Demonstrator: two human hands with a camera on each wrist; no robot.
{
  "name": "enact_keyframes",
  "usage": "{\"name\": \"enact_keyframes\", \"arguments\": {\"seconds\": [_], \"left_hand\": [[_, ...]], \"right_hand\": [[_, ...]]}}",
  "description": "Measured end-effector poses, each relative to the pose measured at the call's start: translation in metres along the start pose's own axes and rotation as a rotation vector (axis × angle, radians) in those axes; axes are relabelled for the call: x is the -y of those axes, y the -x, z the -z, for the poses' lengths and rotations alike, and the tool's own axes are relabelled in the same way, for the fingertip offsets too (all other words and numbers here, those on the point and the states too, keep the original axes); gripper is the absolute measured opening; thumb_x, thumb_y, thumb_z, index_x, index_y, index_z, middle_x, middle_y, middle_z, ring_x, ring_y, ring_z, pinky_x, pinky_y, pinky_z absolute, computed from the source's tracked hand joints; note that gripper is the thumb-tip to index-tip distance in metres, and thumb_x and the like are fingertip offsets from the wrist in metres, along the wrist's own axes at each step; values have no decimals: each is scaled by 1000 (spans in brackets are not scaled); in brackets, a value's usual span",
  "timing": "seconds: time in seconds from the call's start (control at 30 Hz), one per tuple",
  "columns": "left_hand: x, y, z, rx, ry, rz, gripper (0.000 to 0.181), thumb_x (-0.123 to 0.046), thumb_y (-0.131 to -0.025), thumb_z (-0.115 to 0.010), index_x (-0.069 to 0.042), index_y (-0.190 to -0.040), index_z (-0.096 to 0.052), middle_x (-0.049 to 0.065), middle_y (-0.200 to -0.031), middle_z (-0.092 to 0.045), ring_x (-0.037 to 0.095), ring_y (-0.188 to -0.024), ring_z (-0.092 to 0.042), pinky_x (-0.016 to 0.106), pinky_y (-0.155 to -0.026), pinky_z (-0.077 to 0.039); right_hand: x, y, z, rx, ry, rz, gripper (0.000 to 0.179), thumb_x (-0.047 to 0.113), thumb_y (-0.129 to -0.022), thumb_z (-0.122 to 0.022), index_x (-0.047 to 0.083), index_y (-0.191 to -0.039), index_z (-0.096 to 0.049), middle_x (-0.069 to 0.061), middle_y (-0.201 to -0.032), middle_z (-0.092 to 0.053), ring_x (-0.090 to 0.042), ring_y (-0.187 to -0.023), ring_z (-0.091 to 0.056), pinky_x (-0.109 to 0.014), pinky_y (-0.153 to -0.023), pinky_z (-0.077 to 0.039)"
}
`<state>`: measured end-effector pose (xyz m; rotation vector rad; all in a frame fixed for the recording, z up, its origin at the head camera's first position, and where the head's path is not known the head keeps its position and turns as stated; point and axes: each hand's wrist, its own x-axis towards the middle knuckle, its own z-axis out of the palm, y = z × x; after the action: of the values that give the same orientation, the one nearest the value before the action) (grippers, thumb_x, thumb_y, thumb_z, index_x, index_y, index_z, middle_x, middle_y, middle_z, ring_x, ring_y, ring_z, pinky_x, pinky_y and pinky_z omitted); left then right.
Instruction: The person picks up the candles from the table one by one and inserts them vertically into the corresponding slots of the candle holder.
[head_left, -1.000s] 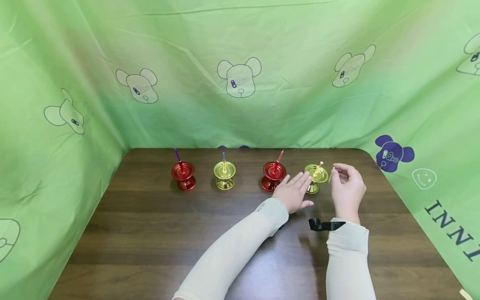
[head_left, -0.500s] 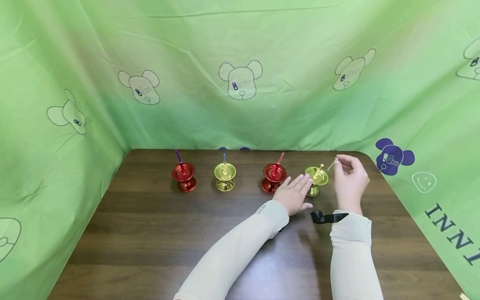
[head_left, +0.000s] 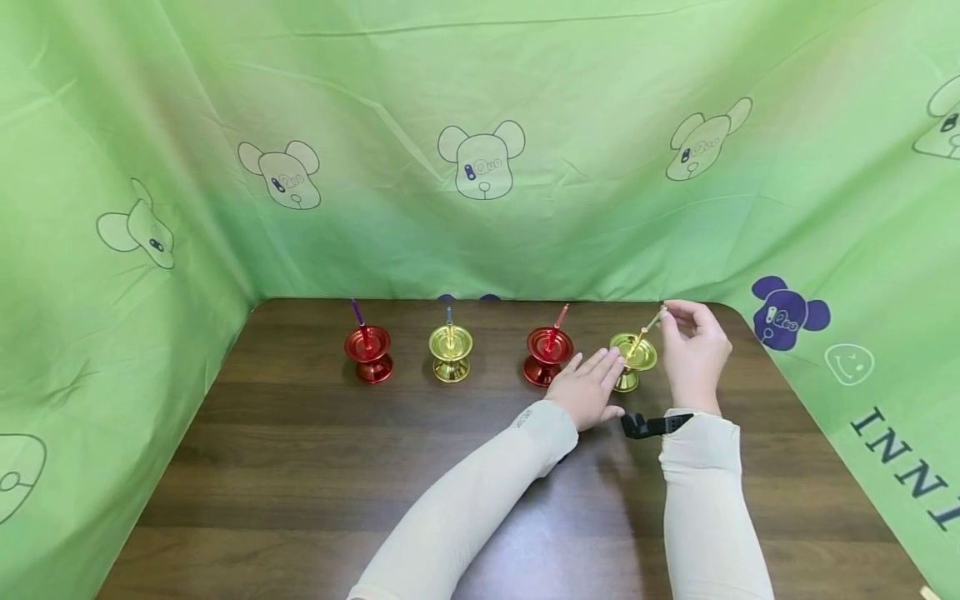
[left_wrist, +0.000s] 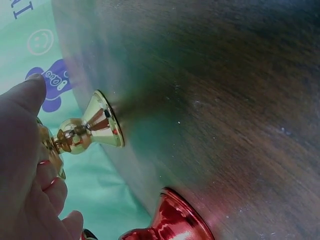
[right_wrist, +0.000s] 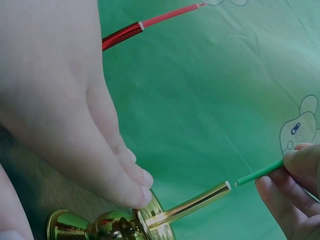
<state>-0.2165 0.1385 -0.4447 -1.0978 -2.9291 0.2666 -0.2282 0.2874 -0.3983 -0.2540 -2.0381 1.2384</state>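
My right hand (head_left: 696, 354) pinches a thin green candle (right_wrist: 260, 172) between thumb and fingers. The candle's lower end sits just off the tip of the gold tube (right_wrist: 195, 206), roughly in line with it, in the right wrist view. That tube rises, tilted, from the dish of the rightmost gold candle holder (head_left: 637, 353). Fingers straight, my left hand (head_left: 587, 390) rests its fingertips on the near left rim of that dish. In the left wrist view, the holder's gold base (left_wrist: 104, 120) shows beyond the thumb, while the hand partly hides the dish.
Left of the hands stands a red holder with a pink candle (head_left: 561, 316). Farther left are a gold holder with a blue candle (head_left: 449, 315) and a red holder with a purple candle (head_left: 357, 312). Green printed cloth (head_left: 480, 242) hangs around the wooden table (head_left: 315, 467).
The right hand has lifted the green candle, tilting it, then moved it left to the gold tube's tip. The left hand stays at the dish.
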Motion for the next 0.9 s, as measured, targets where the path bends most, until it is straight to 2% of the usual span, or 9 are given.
{"name": "enact_keyframes", "arguments": {"seconds": [0.13,0.23,0.37,0.7,0.77,0.9], "left_hand": [[0,0,1,1,4,-1,77,-64,-102,-37,-24,-165,-15,-10,-170,-9,6,-154,-11,31,-123,-20],[-1,-2,0,9,7,-3,78,-65,-102,-37,-24,-165,-14,-10,-170,-8,6,-154,-11,31,-122,-21],[-2,-4,-3,19,11,-2,79,-65,-102,-36,-24,-165,-13,-10,-170,-7,6,-154,-10,32,-122,-21],[-2,-4,-4,16,30,6,79,-65,-102,-38,-24,-165,-13,-10,-170,-7,6,-154,-9,31,-123,-20],[-1,-3,-3,18,31,6,79,-65,-102,-38,-24,-165,-13,-10,-170,-7,6,-154,-9,31,-123,-20],[0,-3,-3,21,32,7,79,-64,-102,-38,-24,-165,-12,-9,-170,-6,6,-154,-10,32,-123,-20]], "right_hand": [[-2,-1,-2,-2,69,34,18,7,-95,-68,-3,-108,-74,-13,-100,-74,5,-85,-63,-8,-79,-51],[-3,-2,-3,2,104,53,17,6,-95,-68,-4,-107,-74,-18,-102,-74,11,-84,-59,-6,-78,-49],[-5,-2,-3,21,119,73,16,4,-94,-68,-4,-107,-74,-20,-102,-74,16,-81,-54,-5,-76,-46],[-7,-2,-3,55,138,95,16,5,-96,-67,-4,-108,-73,-18,-102,-75,17,-81,-54,-4,-76,-44],[-6,-2,-3,68,153,100,16,6,-97,-67,-4,-108,-73,-16,-102,-75,14,-83,-56,-4,-78,-45],[-4,-1,-3,90,184,106,16,8,-98,-67,-2,-109,-72,-14,-103,-75,-4,-89,-67,-5,-80,-47]]}}
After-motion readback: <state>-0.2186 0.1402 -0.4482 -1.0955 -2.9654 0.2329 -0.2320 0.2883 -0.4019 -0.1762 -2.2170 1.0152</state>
